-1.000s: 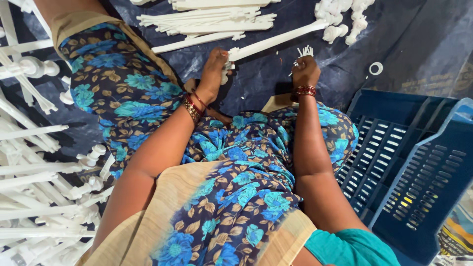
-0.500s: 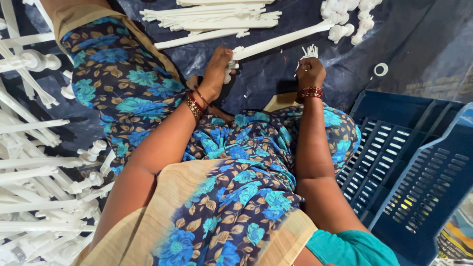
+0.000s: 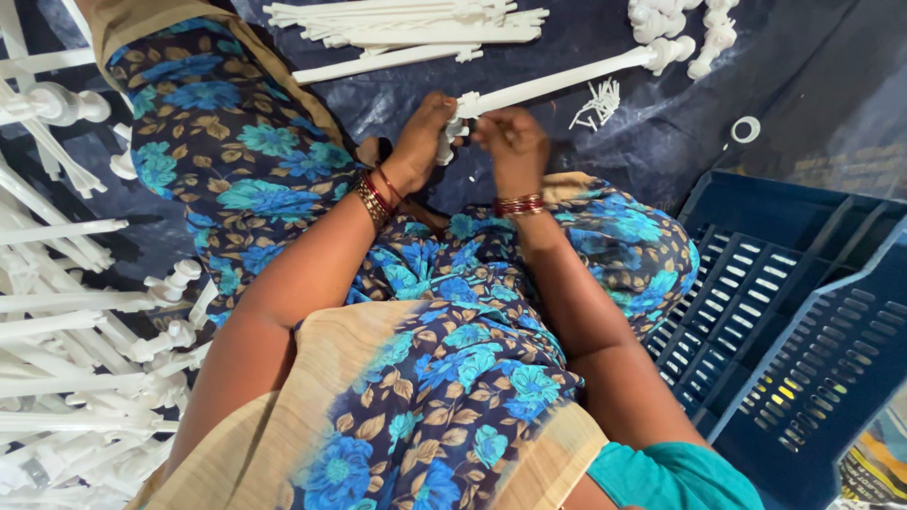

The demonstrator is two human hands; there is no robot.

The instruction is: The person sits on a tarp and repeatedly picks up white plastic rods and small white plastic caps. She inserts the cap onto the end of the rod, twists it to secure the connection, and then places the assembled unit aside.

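A person sits on a dark blue sheet (image 3: 567, 179) on the ground, with legs out in front. The dress has big blue flowers on it.

The left hand (image 3: 423, 142) is wrapped around the near end of a long white plastic rod (image 3: 557, 83). The fingers are closed on it. The right hand (image 3: 515, 142) is just beside the left one, and its fingers pinch at the same end of the rod. Something small may be in those fingers, but it is too tiny to tell. Both wrists have red and gold bangles (image 3: 376, 196).

The rod lies on the sheet and points away from the hands, toward the far right corner. Its far end has a knobby white piece on it.

Just beside the rod, on the right, lies a little heap of small white pins (image 3: 597, 102). A small white ring (image 3: 745, 129) lies further right, well apart from the hands.

At the far edge of the sheet there is a pile of white rods (image 3: 406, 21). Many more white rods (image 3: 76, 340) lie in a big heap along the left edge. Blue plastic crates (image 3: 803, 321) with slots stand at the right side, next to the right leg.
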